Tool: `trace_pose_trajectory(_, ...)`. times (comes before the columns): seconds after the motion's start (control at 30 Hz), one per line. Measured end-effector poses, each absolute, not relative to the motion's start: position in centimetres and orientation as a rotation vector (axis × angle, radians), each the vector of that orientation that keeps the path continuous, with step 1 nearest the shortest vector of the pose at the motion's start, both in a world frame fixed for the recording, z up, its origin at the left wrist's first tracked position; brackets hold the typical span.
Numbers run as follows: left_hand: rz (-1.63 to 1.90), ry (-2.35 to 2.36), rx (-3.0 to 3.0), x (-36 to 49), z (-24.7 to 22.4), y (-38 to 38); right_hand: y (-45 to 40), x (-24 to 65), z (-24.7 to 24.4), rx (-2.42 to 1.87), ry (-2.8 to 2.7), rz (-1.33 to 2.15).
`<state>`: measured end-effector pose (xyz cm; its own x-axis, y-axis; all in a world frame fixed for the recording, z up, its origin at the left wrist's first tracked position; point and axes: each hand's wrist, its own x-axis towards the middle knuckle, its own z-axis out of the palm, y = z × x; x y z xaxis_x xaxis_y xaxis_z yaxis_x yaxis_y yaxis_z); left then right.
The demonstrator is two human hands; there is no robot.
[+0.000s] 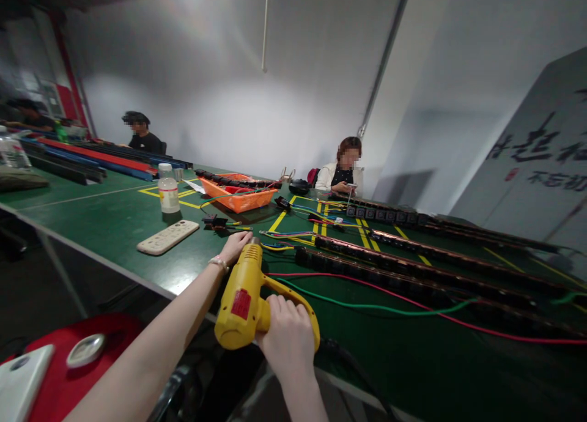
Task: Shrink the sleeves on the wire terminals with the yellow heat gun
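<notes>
My right hand [288, 333] is wrapped round the handle of a yellow heat gun [238, 299] with a red label on its body. The gun's nozzle points away from me over the green table. Just left of the nozzle is my left hand [237, 246], fingers drawn together; the gun partly covers them, and what they hold is hidden. Close beyond that hand lie a black connector [215, 223] and short coloured wires. Right of the nozzle, yellow and blue wires [277, 248] lead into a long dark strip [348, 269].
A phone [168, 237], a bottle [168, 189] and an orange basket [238, 196] stand on the green table [183, 272]. Red and green cables [367, 306] cross the strips at right. A person [342, 171] sits across the table; another [144, 137] sits farther left. A red stool [110, 333] is below left.
</notes>
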<state>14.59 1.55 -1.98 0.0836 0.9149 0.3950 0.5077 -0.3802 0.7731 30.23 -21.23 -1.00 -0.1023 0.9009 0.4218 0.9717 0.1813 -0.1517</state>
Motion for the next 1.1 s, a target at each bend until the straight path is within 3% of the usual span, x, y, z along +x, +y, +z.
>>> trace_pose_trajectory(1.1,1.189,1.405,1.926,14.7,-3.7,2.6,-22.6,37.8,-1.2,-1.909,-1.973,-0.397)
